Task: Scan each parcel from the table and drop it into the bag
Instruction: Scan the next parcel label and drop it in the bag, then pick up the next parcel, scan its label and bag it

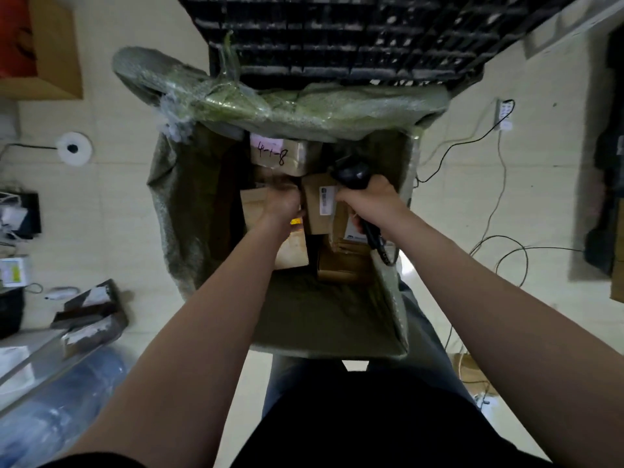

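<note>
Now right hand (366,201) grips black scanner (351,173); left hand (282,202) blurs over brown parcel (253,207), hold unclear

Parcel sorting room: labelled cardboard parcels (285,153) fill the woven sack (175,211) beneath the left hand (282,201); the right hand (368,201) grips a barcode scanner (351,173).

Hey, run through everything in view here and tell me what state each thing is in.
Bag: open, several parcels inside.
Left hand: on a brown parcel inside the bag; grip blurred.
Scanner: held over the bag, cable attached.
Right hand: grips the scanner.
Parcel marked 4-1-8: lying in the bag, label up.
</note>
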